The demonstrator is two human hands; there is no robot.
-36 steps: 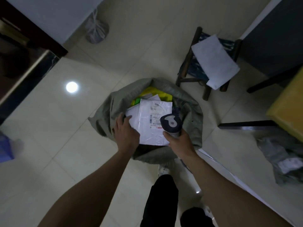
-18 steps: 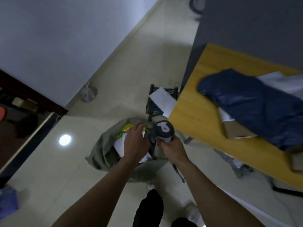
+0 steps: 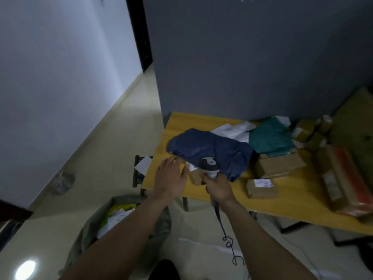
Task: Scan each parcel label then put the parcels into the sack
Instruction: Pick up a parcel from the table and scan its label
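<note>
Now the sack (image 3: 84, 237) is sitting low on the left with its mouth gaping upward. White and yellow parcels (image 3: 118, 216) are showing inside, too jumbled for me to count. Half a second ago the left hand (image 3: 171, 178) was working over that mouth. It is now hovering over the near edge of the table (image 3: 292, 205), fingers straight and spread, carrying nothing. I cannot tell whether its fingertips are touching anything.

Just to its right, the right hand (image 3: 219, 186) is still clenching the handle of the one scanner (image 3: 209, 165). The scanner's long axis is running from me toward the table and its head is pointing away at the blue parcel (image 3: 210, 148). Its coiled cable (image 3: 226, 237) is trailing down toward me.

That single blue parcel is lying flat with its long axis running left to right, and a small carton (image 3: 194, 176) is peeking out beneath it. Further right one teal parcel (image 3: 270, 138) is lying. In front of it two brown cartons (image 3: 279, 164) are resting, one behind the other. One long orange-taped box (image 3: 339, 178) is lying at the far right, and the boxes behind it are blurring beyond counting.
</note>
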